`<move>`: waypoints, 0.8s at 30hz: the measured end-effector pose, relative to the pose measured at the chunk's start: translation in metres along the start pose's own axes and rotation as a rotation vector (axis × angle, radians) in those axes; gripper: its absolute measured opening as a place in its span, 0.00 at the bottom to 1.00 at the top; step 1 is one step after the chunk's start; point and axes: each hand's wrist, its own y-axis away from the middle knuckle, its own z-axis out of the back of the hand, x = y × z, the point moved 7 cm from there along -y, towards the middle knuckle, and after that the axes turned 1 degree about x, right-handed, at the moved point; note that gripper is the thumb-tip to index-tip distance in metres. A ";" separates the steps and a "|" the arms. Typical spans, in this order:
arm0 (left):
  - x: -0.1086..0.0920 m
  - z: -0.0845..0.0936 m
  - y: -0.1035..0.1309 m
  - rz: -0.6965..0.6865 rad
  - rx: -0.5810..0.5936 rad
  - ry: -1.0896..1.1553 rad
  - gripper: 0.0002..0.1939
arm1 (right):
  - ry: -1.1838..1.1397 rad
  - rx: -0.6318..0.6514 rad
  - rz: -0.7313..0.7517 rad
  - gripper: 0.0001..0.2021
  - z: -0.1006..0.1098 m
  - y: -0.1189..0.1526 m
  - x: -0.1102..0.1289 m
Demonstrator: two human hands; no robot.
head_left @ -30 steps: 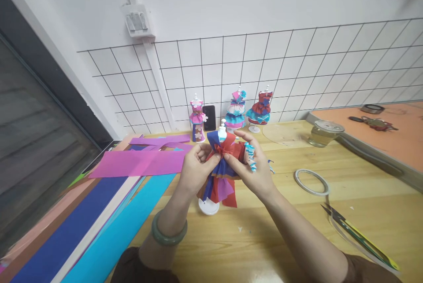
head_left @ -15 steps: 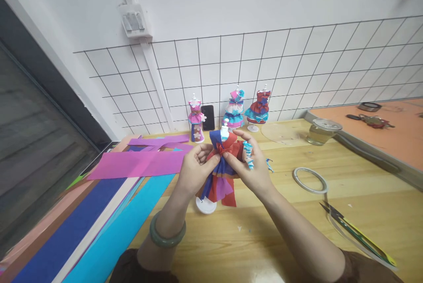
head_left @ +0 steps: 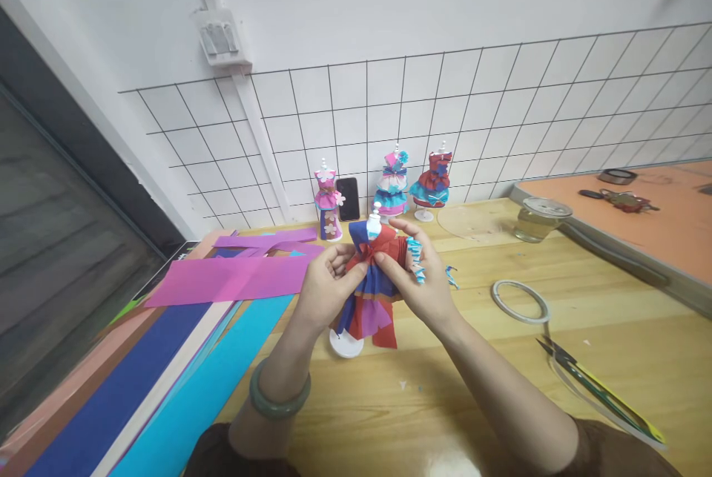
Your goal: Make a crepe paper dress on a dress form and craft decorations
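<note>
A small white dress form [head_left: 374, 220] on a round white base [head_left: 345, 343] wears a paper dress [head_left: 374, 285] in red, blue and purple. My left hand [head_left: 329, 280] is closed on the dress's left side, its thumb pressing near the waist. From the other side my right hand [head_left: 426, 277] grips the dress, thumb at the gathered red waist and fingers behind. A blue-and-white striped, pleated paper strip [head_left: 414, 258] shows against my right hand's palm and fingers. The fingertips behind the dress are hidden.
Three dressed mini forms [head_left: 391, 184] and a dark phone [head_left: 348, 199] stand by the tiled wall. Coloured paper strips [head_left: 222, 283] cover the left. To the right are a tape roll [head_left: 521, 302], yellow-handled scissors [head_left: 601, 388], a lidded glass jar [head_left: 541, 220] and an orange board [head_left: 667, 217].
The whole view has shifted slightly. Both hands keep their hold at the dress's waist, with barely any movement of the fingers.
</note>
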 end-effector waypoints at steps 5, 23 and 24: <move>0.002 0.002 -0.001 0.010 -0.012 0.005 0.12 | 0.007 0.006 0.005 0.23 0.000 0.000 0.001; -0.001 0.002 0.001 0.010 -0.047 -0.045 0.17 | 0.010 0.037 -0.013 0.23 -0.002 -0.002 -0.001; 0.000 0.002 0.001 0.017 -0.047 -0.025 0.17 | 0.006 0.040 -0.012 0.24 -0.002 -0.002 0.000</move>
